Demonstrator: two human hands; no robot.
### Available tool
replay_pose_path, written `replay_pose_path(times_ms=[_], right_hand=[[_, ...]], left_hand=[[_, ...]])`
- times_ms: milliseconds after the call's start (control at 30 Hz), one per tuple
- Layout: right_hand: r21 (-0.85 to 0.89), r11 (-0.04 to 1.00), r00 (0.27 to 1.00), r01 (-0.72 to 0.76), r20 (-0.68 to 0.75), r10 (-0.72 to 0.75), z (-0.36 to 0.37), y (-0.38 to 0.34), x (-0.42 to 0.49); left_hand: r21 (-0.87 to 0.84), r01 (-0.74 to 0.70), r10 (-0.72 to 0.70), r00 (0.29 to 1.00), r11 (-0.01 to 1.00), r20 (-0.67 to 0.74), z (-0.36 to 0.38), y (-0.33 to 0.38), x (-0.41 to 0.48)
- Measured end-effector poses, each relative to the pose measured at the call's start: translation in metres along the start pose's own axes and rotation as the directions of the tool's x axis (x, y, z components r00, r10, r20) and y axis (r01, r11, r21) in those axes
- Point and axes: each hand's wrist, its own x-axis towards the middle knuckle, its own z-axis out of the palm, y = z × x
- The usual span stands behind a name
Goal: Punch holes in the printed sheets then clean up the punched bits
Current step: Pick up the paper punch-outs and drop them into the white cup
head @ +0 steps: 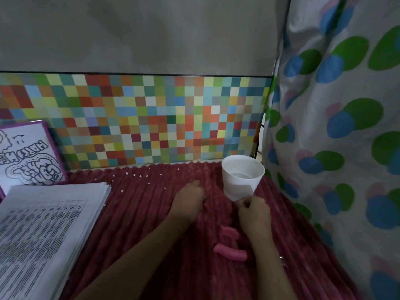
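The bench was covered with a maroon ribbed cloth [140,224]. The left hand [190,197] rested knuckles-up on the cloth near the middle, its fingers curled downward with the tips hidden against the pile; whether they held anything could not be told. The right hand [254,213] lay just to its right, fingers [243,204] clenched and pinching the bottom edge of a white cup [242,176], which stood tilted near the rear right corner. The punched bits [134,174] lay scattered as small white specks along the back of the cloth, left of the cup and apart from both hands. The printed sheets [49,224] sat in a thick stack at the left edge, with a purple-bordered colouring page [28,156] propped behind them. A pink object [230,253] lay between the forearms, partly sunk in the pile; its kind could not be made out. A multicoloured chequered panel [151,118] closed off the back of the bench, and a spotted curtain [335,126] hung close along the right side, just beside the cup.
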Motion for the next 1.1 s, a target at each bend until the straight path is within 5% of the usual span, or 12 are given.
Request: replay_pose_path(times_ms=[133, 267, 333, 467, 567, 633, 767, 900, 1000, 1100], right_hand=[[0.156, 0.988, 0.99, 0.015, -0.141, 0.007, -0.042, -0.009, -0.006], [0.243, 0.95, 0.953, 0.195, -0.278, -0.124, -0.093, -0.03, 0.01], [0.259, 0.934, 0.951, 0.246, -0.25, -0.181, -0.104, -0.042, 0.032], [0.151, 0.944, 0.956, 0.292, -0.055, -0.287, -0.094, -0.058, 0.068], [0.028, 0.951, 0.947, 0.308, 0.088, -0.309, -0.086, -0.055, 0.082], [0.006, 0.953, 0.945, 0.303, 0.129, -0.301, -0.083, -0.05, 0.087], [0.043, 0.967, 0.966, 0.251, 0.059, -0.253, -0.079, -0.05, 0.087], [-0.07, 0.976, 0.978, 0.207, 0.039, -0.205, -0.068, -0.05, 0.088], [-0.217, 0.888, 0.887, 0.406, -0.14, -0.44, -0.055, -0.062, 0.066], [-0.085, 0.766, 0.748, 0.637, -0.173, -0.641, -0.038, -0.089, 0.03]], left_hand=[[-0.014, -0.039, 0.04, 0.998, 0.999, 0.044, -0.001, -0.011, -0.002], [-0.446, 0.123, -0.21, 0.966, 0.887, -0.152, -0.04, -0.005, 0.001], [-0.571, 0.087, -0.251, 0.944, 0.817, -0.216, -0.063, 0.013, 0.015], [-0.56, -0.148, 0.024, 0.975, 0.815, -0.222, -0.097, 0.071, 0.049], [-0.356, -0.217, 0.185, 0.975, 0.909, -0.121, -0.085, 0.09, 0.071], [-0.343, -0.18, 0.154, 0.983, 0.922, -0.102, -0.074, 0.091, 0.077], [-0.625, -0.013, -0.062, 0.993, 0.781, -0.098, -0.068, 0.089, 0.074], [-0.567, -0.014, -0.094, 0.982, 0.824, -0.161, -0.069, 0.081, 0.064], [-0.521, -0.094, -0.035, 0.972, 0.848, -0.233, -0.067, 0.059, 0.057], [-0.502, 0.01, -0.152, 0.958, 0.865, -0.244, -0.066, 0.021, 0.046]])
